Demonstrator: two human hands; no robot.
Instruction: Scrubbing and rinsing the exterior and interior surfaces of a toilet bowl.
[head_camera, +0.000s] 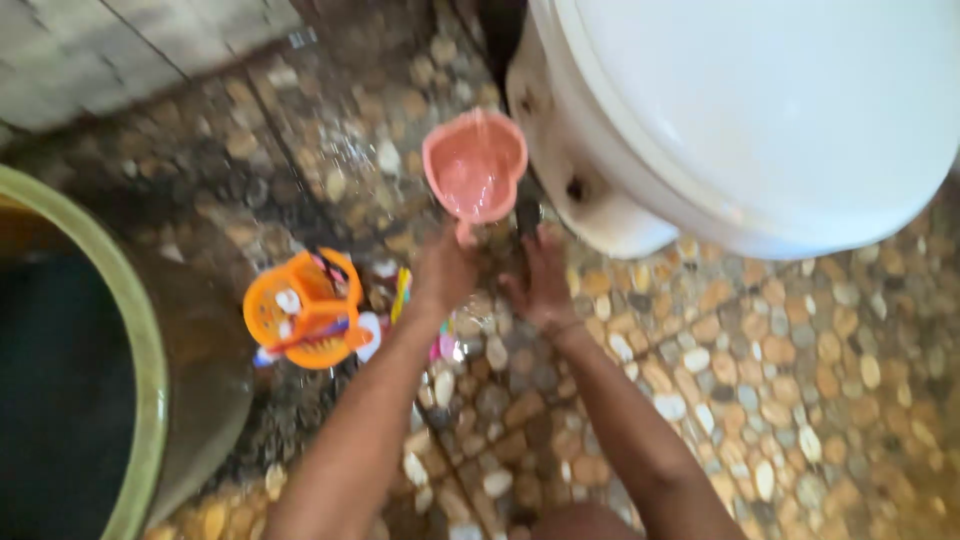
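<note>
The left hand (443, 272) is closed on the handle of a pink mug (474, 166) of water, low over the wet pebble floor (760, 390) beside the white toilet (760, 110); the right hand (540, 285) hangs spread and empty below its rim; pouring slowly onto that hand would likely limit splashing.

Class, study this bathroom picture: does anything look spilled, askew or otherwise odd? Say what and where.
The orange basket lies tipped on its side on the wet pebble floor, small items spilling beside it. The left hand tilts a pink mug holding water near the white toilet, beside the right hand.
</note>
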